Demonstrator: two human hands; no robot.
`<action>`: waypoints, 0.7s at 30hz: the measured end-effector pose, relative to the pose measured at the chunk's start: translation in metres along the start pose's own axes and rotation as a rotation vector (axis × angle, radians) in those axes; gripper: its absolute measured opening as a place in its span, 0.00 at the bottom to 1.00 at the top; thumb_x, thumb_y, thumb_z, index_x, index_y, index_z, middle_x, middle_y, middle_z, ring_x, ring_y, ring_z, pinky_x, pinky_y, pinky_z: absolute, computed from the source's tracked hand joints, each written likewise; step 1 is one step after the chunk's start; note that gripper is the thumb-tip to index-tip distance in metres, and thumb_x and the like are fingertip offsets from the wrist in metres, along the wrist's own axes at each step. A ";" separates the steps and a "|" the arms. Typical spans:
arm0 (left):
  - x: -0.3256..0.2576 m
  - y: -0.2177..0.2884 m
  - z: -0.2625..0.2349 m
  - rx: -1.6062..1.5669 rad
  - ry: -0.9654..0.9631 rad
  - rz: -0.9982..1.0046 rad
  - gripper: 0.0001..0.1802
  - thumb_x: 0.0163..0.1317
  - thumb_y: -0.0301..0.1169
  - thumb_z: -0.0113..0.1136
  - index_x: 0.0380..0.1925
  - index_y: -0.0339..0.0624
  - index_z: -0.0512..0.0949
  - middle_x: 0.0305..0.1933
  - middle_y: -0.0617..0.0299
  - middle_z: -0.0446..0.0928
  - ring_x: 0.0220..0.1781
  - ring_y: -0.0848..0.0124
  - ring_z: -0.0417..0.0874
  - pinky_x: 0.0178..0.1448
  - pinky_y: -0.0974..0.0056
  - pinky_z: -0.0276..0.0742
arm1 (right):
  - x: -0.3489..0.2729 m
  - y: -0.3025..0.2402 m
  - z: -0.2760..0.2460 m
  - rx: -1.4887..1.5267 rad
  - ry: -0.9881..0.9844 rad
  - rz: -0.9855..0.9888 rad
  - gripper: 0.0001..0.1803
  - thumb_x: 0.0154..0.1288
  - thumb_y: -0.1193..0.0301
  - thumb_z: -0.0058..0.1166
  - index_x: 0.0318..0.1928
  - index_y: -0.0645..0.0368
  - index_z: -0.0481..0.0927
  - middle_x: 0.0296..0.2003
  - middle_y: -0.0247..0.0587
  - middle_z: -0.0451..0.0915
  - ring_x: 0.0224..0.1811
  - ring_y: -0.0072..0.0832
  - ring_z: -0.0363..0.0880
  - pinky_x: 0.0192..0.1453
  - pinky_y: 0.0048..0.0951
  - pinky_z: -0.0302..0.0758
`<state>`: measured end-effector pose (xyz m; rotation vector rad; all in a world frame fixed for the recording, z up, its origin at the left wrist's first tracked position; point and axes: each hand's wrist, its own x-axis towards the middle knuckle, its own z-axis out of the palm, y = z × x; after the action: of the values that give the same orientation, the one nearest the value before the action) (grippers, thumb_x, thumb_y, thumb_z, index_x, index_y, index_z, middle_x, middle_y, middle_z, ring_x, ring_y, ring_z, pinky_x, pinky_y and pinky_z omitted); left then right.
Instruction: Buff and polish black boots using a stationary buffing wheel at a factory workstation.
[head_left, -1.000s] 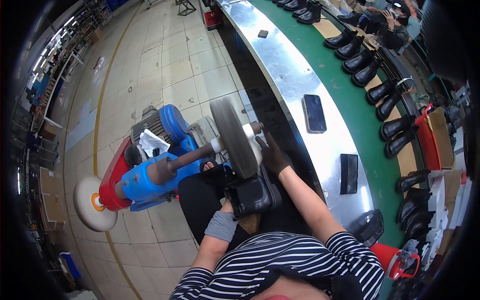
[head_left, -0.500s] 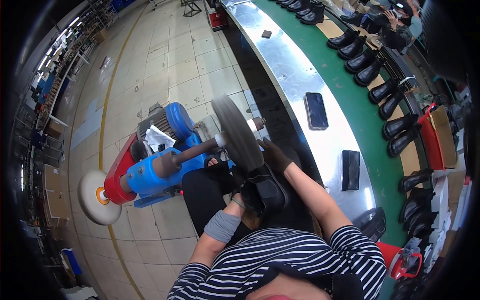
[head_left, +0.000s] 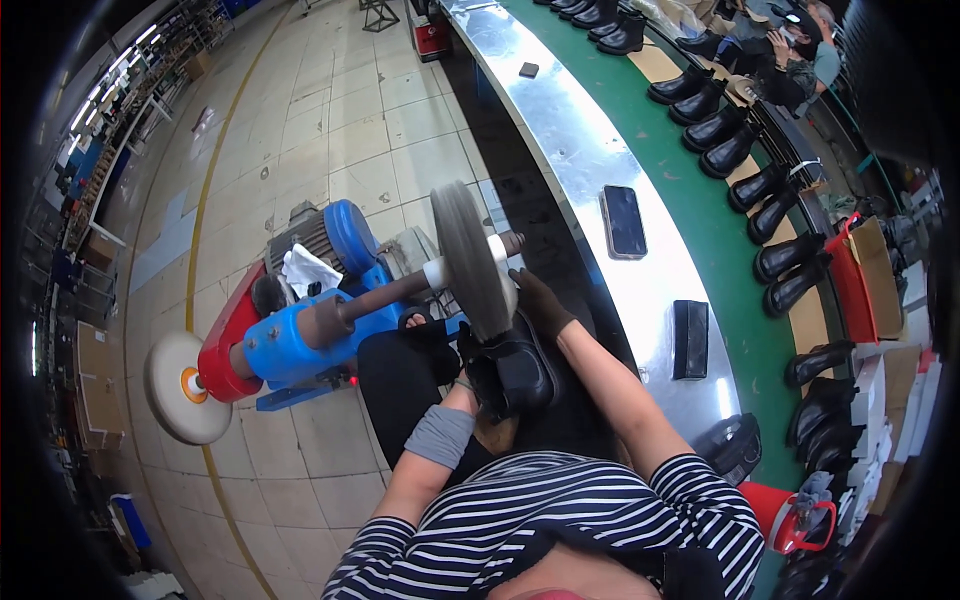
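A black leather boot [head_left: 525,377] is held under the rim of a dark buffing wheel [head_left: 468,262], its opening toward me and its front part hidden beneath the wheel. Streaks blur the wheel's surface, as if it spins. On the boot's right side is my right hand [head_left: 543,303] in a dark glove, closed along it close to the wheel. My left hand [head_left: 466,350] is against the left side, its fingers mostly hidden by the boot and wheel. The wheel sits on the shaft of a blue and red polishing machine [head_left: 290,340].
A pale second wheel [head_left: 188,388] is on the machine's far left end. To my right runs a metal-topped bench [head_left: 590,150] bearing a phone [head_left: 624,222] and a black case [head_left: 691,340]. Several black boots [head_left: 725,150] line the green surface beyond. Another person [head_left: 795,60] sits at upper right.
The boot has turned slightly under the wheel, with both hands still at its sides. The whole view has shifted a little, so the surroundings appear farther left.
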<state>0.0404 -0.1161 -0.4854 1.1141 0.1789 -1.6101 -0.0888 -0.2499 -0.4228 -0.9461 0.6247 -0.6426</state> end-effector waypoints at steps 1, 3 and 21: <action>-0.001 -0.003 -0.001 -0.002 -0.001 -0.008 0.24 0.69 0.46 0.44 0.52 0.39 0.75 0.47 0.55 0.79 0.44 0.62 0.81 0.53 0.63 0.76 | -0.006 0.002 -0.004 -0.003 0.003 0.005 0.39 0.68 0.44 0.40 0.67 0.61 0.59 0.50 0.50 0.76 0.54 0.35 0.73 0.61 0.35 0.68; -0.001 -0.011 -0.009 -0.020 0.025 -0.007 0.24 0.69 0.46 0.44 0.51 0.39 0.75 0.47 0.55 0.79 0.44 0.62 0.81 0.53 0.63 0.76 | -0.013 0.002 0.013 0.119 -0.130 0.350 0.38 0.68 0.45 0.41 0.64 0.64 0.64 0.53 0.51 0.75 0.59 0.33 0.71 0.64 0.32 0.66; -0.045 0.015 0.081 0.528 0.081 0.217 0.25 0.62 0.51 0.52 0.48 0.44 0.75 0.49 0.54 0.77 0.51 0.63 0.77 0.54 0.63 0.70 | -0.192 -0.019 0.029 -0.091 0.291 0.273 0.37 0.49 0.68 0.62 0.61 0.64 0.65 0.53 0.50 0.74 0.58 0.38 0.73 0.66 0.38 0.66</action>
<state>0.0049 -0.1417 -0.4028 1.5420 -0.3245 -1.4527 -0.1971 -0.1018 -0.3552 -0.8373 1.0305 -0.5130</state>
